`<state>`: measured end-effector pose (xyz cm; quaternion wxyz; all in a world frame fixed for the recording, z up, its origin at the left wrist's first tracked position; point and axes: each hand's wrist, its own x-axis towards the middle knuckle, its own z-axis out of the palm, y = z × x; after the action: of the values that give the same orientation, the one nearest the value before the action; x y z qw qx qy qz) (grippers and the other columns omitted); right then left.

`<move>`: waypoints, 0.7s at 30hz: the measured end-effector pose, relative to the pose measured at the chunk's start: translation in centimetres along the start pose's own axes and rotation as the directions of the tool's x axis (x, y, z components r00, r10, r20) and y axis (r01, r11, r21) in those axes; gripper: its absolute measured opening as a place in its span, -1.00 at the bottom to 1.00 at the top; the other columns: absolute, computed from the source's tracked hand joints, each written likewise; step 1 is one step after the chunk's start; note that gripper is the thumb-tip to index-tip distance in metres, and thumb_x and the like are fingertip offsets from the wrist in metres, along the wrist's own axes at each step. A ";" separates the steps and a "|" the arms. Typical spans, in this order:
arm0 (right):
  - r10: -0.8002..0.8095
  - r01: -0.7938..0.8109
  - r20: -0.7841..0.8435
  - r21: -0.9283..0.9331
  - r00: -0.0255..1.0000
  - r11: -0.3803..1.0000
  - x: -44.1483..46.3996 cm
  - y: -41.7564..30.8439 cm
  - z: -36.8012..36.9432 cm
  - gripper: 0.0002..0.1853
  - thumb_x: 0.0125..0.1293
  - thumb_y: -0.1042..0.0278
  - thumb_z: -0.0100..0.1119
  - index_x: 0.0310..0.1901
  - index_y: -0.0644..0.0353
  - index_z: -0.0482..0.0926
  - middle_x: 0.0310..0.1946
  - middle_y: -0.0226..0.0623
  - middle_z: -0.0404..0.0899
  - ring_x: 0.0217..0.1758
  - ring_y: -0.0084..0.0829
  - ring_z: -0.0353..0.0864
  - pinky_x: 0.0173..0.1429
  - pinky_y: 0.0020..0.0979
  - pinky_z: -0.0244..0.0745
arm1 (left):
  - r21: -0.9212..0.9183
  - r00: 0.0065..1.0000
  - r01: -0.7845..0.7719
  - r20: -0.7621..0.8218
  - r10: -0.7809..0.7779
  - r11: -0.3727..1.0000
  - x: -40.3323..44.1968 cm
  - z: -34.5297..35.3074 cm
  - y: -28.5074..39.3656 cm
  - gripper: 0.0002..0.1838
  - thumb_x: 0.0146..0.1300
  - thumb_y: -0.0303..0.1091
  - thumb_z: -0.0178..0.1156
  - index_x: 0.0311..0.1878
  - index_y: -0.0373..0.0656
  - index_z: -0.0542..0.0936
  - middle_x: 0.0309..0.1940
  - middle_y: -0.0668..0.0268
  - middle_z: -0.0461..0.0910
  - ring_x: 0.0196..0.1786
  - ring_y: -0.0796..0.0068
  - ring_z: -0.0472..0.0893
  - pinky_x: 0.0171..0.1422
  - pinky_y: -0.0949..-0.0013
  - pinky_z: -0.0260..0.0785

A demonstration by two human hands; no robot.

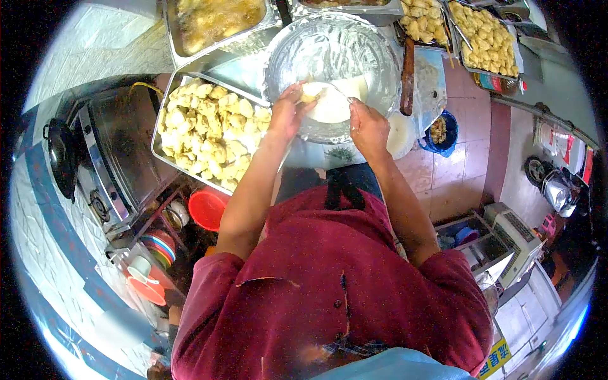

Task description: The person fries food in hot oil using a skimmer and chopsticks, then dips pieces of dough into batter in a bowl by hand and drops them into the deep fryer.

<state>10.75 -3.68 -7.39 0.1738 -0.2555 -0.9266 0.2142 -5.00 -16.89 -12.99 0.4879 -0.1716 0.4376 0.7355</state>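
My left hand is closed around a pale yellow food piece over a large metal bowl. White batter lies in the bowl's near part and is smeared up its wall. Pinched in my right hand is a thin metal utensil, seemingly a spoon, its handle slanting toward the piece; its far end is hard to make out. Beside my left forearm stands a metal tray heaped with pale yellow pieces, whose exact kind I cannot tell.
A fryer of bubbling oil stands at the far left. Trays of golden pieces sit at the far right. A wooden handle juts beside the bowl. A blue bin stands on the floor; a red basin is low left.
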 end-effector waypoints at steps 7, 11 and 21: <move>0.321 -0.260 0.227 -0.262 0.919 0.929 -1.6 4.4 1.2 -0.80 0.37 0.26 0.01 -0.21 0.13 0.61 -0.47 -0.03 0.64 -0.36 0.00 0.67 -0.22 -0.01 0.55 | 0.372 0.867 -0.460 -0.010 0.499 0.806 -0.2 1.1 7.8 -0.63 0.43 -0.18 0.12 0.18 -0.18 0.53 0.00 0.18 0.61 0.03 0.37 0.60 0.01 0.29 0.53; 0.324 -0.114 0.387 -0.475 0.863 0.873 -3.6 7.4 4.7 -0.81 0.26 0.30 0.05 -0.29 0.13 0.64 -0.38 -0.09 0.64 -0.27 -0.02 0.65 -0.16 -0.05 0.55 | 0.910 0.411 -0.400 0.288 0.865 -0.113 1.9 0.5 17.9 -0.56 0.31 -0.17 0.22 0.16 -0.21 0.54 -0.09 0.10 0.66 -0.09 0.24 0.65 0.01 0.25 0.49; -0.118 0.000 0.603 0.192 0.789 0.981 -4.6 -4.4 6.4 -0.76 0.23 0.31 0.14 -0.08 0.13 0.59 -0.19 -0.06 0.59 -0.09 0.02 0.58 0.01 -0.04 0.46 | 0.973 0.521 -0.191 0.215 0.826 -0.133 -5.2 -4.7 20.7 -0.61 0.28 -0.16 0.23 0.06 -0.21 0.60 -0.17 0.01 0.68 -0.10 -0.04 0.64 -0.01 0.21 0.47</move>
<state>9.93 -11.55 -11.65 -0.1057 -0.1263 -0.9170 0.3633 -21.42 -26.58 -2.23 -0.0153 0.1975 0.9217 0.3336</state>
